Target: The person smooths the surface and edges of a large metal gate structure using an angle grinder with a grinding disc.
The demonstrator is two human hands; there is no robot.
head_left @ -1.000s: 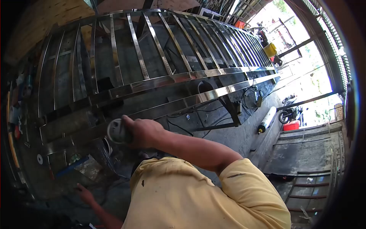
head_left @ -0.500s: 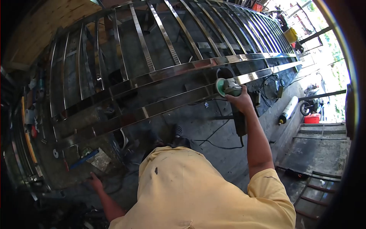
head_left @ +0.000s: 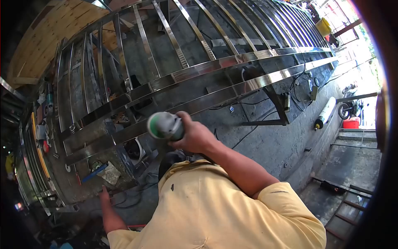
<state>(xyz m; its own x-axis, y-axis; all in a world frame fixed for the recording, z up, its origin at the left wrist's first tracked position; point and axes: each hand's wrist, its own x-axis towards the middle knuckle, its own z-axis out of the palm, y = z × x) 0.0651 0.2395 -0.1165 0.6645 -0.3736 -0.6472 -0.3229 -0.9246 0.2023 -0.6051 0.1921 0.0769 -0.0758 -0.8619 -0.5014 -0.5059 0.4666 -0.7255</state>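
My right hand is closed around an angle grinder with a green-rimmed disc facing left. The grinder is raised in front of my body, near the lower polished metal rail; most of its body is hidden behind my hand. My left hand is low at the left, by the edge of a worn work surface. Its fingers look stretched out and hold nothing visible. Closest to it are a crumpled pale rag or paper and a blue strip-like object.
A long barred frame of shiny metal spans the view. Behind the grinder, a dark angled support leg and black cables are on the floor side. A white gas cylinder lies at right, near a red container. Wooden boards stand upper left.
My right hand has swung left and toward my body with the grinder, away from the lower rail. My left hand stays near the work surface's edge. The view has shifted slightly.
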